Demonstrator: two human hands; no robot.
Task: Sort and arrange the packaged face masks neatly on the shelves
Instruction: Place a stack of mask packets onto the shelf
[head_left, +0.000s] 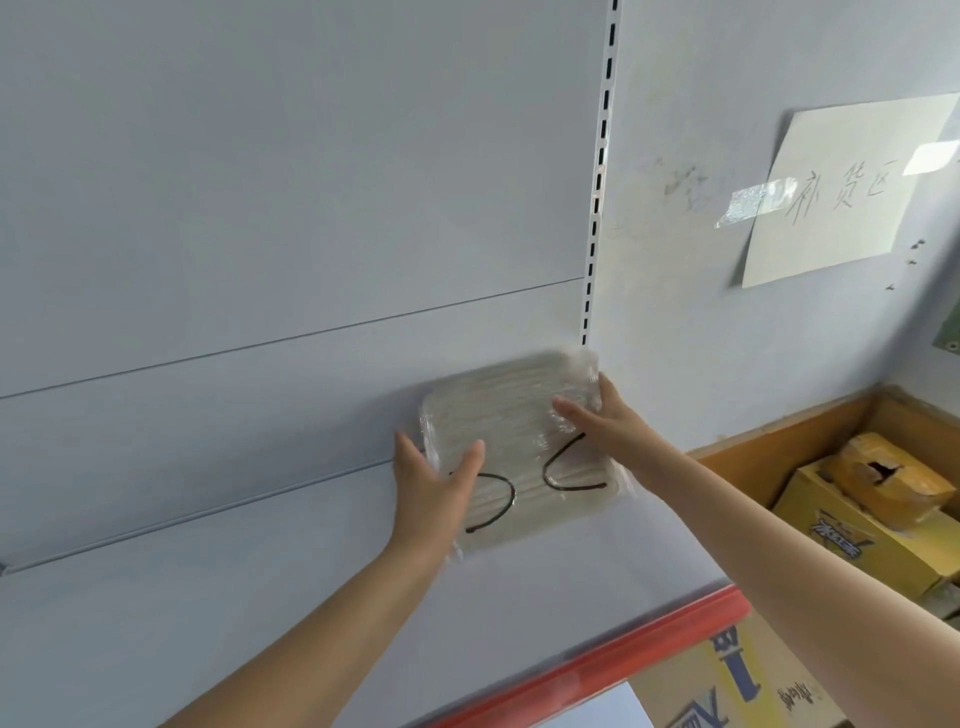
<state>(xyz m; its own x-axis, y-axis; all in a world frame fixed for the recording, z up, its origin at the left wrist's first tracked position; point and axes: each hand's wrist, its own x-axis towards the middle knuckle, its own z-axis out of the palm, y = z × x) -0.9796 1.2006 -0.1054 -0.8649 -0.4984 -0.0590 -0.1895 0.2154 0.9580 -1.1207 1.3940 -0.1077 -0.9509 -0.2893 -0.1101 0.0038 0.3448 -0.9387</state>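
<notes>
A clear plastic pack of pale face masks (519, 441) with black ear loops lies flat on the white shelf (260, 597), near its back right corner. My left hand (434, 488) grips the pack's left edge, thumb on top. Across from it, my right hand (592, 415) grips the right edge, fingers behind and thumb on the wrap. The pack sits slightly turned against the shelf's back panel.
A red price strip (597, 660) lines the shelf's front edge. A slotted upright (597, 182) runs up the back wall. A taped paper note (841, 192) hangs at the right. Cardboard boxes (857, 509) and a wooden crate (779, 441) stand below right.
</notes>
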